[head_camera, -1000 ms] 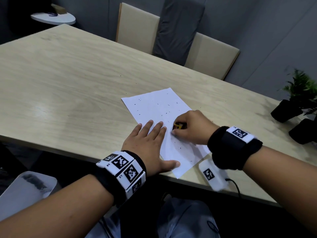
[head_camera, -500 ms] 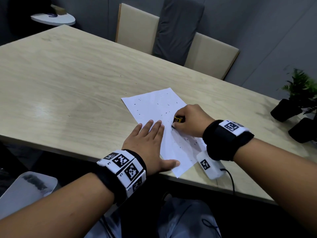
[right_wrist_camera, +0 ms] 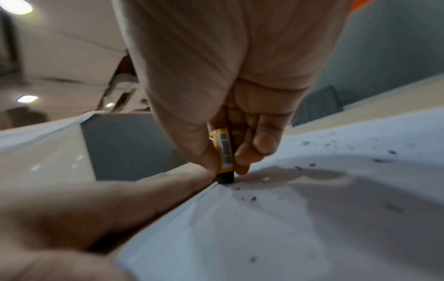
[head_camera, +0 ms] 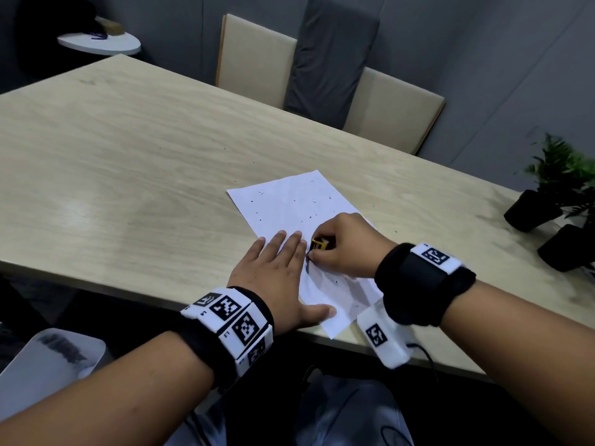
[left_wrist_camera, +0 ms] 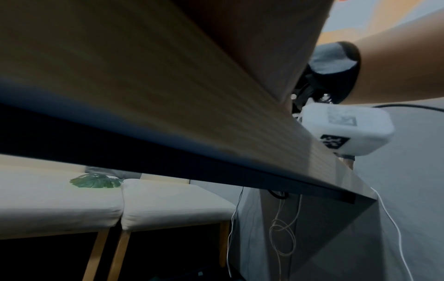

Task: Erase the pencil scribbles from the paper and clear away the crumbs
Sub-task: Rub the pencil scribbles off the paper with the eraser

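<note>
paper (head_camera: 289, 207) flat at table's (head_camera: 128, 140) near edge, thin, looks quick to wrinkle | eraser (right_wrist_camera: 224, 152) on it, right hand (head_camera: 346, 243) pinching its sleeve low | left hand (head_camera: 273, 278) beside eraser, fingers straight together, pinning paper | crumbs (right_wrist_camera: 252, 198) scattered across paper

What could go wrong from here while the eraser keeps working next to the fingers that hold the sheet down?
1. The yellow-sleeved black eraser, gripped by the right hand, rubs right beside the left hand; the white paper sheet may buckle or crease there.
2. The sheet's near corner overhangs the light wooden table edge, so it could bend or slide.
3. Dark eraser crumbs lie scattered; a palm sweeping over them could smear them.
</note>
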Action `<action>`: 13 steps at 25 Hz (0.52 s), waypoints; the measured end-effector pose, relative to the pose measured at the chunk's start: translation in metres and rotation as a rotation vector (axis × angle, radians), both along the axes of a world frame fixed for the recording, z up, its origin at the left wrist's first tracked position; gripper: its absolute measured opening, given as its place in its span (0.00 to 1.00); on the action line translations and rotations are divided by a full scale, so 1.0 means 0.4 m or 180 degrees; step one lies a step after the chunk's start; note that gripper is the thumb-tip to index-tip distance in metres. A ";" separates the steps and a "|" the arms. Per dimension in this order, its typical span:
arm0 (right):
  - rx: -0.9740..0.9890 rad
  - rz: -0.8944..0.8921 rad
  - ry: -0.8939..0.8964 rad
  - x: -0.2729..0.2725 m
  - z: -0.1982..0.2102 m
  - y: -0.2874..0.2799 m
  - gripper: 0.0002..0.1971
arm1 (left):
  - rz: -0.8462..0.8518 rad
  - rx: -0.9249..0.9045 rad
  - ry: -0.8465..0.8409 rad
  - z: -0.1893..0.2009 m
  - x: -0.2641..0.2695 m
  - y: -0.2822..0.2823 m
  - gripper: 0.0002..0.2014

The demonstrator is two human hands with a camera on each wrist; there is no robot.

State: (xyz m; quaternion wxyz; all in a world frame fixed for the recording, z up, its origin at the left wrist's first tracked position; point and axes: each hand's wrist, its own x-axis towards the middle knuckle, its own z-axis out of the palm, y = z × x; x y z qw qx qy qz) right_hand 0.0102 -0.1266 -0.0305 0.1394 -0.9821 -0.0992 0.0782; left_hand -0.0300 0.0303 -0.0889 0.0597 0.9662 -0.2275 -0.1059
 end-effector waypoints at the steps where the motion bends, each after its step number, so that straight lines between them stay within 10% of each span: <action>1: -0.0033 0.0001 0.0021 -0.006 -0.002 -0.004 0.09 | -0.0002 -0.0010 -0.0001 0.000 0.000 0.000 0.56; 13: 0.0262 -0.1042 -0.0264 0.007 0.069 -0.161 0.04 | -0.0263 -0.0388 -0.0293 0.010 -0.014 -0.039 0.48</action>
